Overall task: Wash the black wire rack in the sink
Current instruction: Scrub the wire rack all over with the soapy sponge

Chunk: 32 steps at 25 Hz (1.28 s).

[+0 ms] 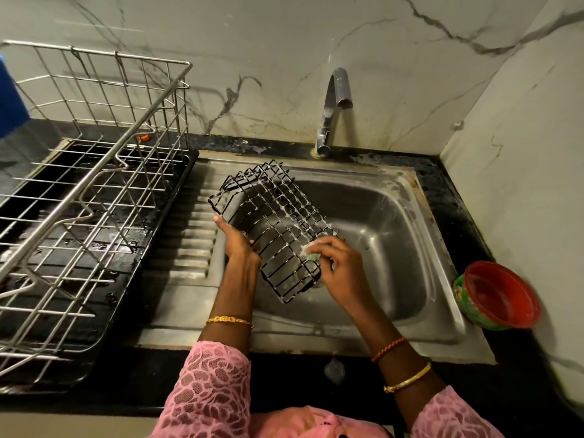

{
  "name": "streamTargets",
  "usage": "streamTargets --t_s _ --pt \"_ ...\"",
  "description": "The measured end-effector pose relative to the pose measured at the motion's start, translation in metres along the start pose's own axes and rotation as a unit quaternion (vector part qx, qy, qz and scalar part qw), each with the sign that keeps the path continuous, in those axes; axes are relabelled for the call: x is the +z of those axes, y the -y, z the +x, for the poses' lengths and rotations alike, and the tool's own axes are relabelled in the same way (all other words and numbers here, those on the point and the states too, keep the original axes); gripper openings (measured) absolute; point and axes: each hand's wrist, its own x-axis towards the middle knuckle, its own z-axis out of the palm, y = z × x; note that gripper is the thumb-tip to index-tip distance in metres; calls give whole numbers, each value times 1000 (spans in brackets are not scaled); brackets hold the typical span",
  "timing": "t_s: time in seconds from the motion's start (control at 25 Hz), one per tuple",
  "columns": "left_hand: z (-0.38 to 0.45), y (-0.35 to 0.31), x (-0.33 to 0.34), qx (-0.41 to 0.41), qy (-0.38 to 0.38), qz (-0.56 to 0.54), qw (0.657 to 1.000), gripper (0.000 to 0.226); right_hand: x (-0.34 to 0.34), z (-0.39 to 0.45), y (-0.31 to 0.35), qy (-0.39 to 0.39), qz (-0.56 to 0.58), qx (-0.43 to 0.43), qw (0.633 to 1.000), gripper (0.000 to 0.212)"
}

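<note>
The black wire rack (275, 213) is tilted over the left part of the steel sink (420, 248), with foam on its wires. My left hand (238, 240) grips the rack's left rim, thumb pointing up along the edge. My right hand (338, 259) pinches a small green soapy scrubber (311, 252) against the rack's near right side. The rack's far end points toward the back wall.
A tap (335, 105) stands behind the basin, with no water running. A large steel dish rack (94, 197) on a black tray fills the left counter. A red and green bowl (496, 295) sits on the black counter right of the sink. Marble walls close the back and right.
</note>
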Motion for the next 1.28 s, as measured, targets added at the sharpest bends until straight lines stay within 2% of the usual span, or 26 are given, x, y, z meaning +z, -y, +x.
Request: streamTargets --t_s 0.16,0.36,0.56,0.68,0.84,0.92,1.0,1.16,1.28 --pt "-4 2 2 2 -13 -5 1000 96 17 -12 17 15 -1 -63 998 26" --pt "-4 -2 2 5 -26 6 1000 92 11 -14 16 26 -2 -63 998 18" --pt "0 -7 -2 23 -16 15 999 91 4 -39 -3 -28 15 -66 997 13" --pt "-2 -6 -2 9 -3 18 1000 92 0 -19 -10 -40 16 -39 998 14" --pt "-4 -5 2 8 19 18 1000 90 -10 14 -26 -72 22 64 995 22" --pt "-4 -5 2 9 9 16 1000 92 -5 13 -24 -65 17 79 995 25" --pt "-2 -5 0 10 -9 10 1000 93 6 -2 -10 -55 24 52 997 24" --pt "2 -5 -4 38 -24 7 999 90 25 -35 10 8 6 -78 997 24" --pt "0 -4 -3 36 -23 5 999 89 23 -33 7 45 20 -121 991 28"
